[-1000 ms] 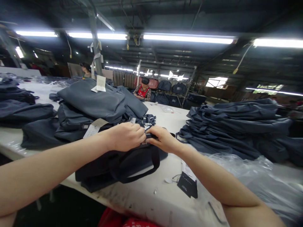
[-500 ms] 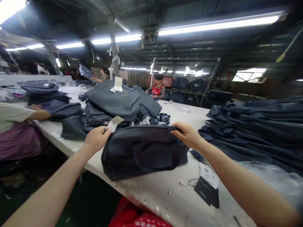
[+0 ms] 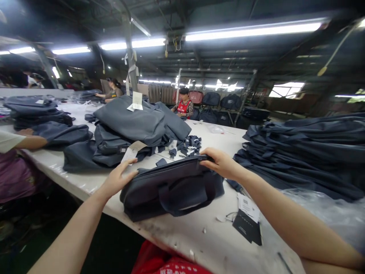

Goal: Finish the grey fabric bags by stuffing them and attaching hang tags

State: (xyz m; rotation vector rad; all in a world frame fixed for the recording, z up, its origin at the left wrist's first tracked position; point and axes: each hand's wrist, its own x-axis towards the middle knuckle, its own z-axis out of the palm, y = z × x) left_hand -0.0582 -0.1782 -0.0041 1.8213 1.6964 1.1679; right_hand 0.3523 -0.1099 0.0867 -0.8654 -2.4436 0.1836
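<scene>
A dark navy bag (image 3: 145, 196) stands on the table in front of me, its zipped top edge tilted and a carry strap (image 3: 182, 211) drooping down its front. My right hand (image 3: 218, 163) is closed on the right end of the top edge, at the zipper. At the upper left corner of the bag is my left hand (image 3: 118, 180), its fingers stretched out and thumb apart; whether the thumb touches the fabric I cannot tell. A white paper tag (image 3: 134, 151) sits just beyond its fingertips.
Behind the bag lies a heap of grey-blue bags (image 3: 131, 118) with small dark fabric tabs (image 3: 191, 144) beside it. A tall pile of bags (image 3: 308, 152), clear plastic (image 3: 319, 213) and black hang tags (image 3: 247, 227) are on the right. A co-worker's arm (image 3: 31, 140) reaches in from the left.
My left hand has let go of the bag's left end and spread its fingers. The bag's left top edge has sunk, and the strap hangs further forward. My right hand keeps its hold.
</scene>
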